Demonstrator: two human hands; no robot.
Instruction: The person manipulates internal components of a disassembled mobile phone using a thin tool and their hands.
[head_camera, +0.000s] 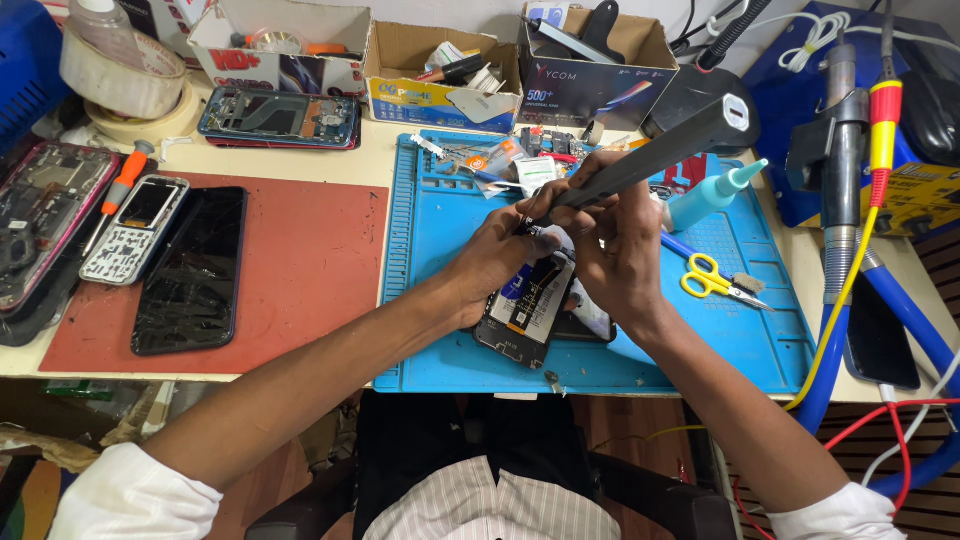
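An opened smartphone (527, 305) with its back cover off lies on the blue repair mat (450, 300), its battery and boards showing. My left hand (500, 255) rests on the phone's upper end and steadies it. My right hand (612, 245) grips a long dark grey electric screwdriver (660, 155), held slanted with its tip down at the phone's top edge, between both hands. The tip itself is hidden by my fingers.
Yellow-handled scissors (712, 280) and a teal glue bottle (705, 200) lie right of my hands. A red mat (300, 260) on the left carries a cracked black phone (192, 270) and a keypad phone (135, 230). Cardboard boxes (440, 70) of parts line the back; a hot-air tool (840, 150) and cables stand at right.
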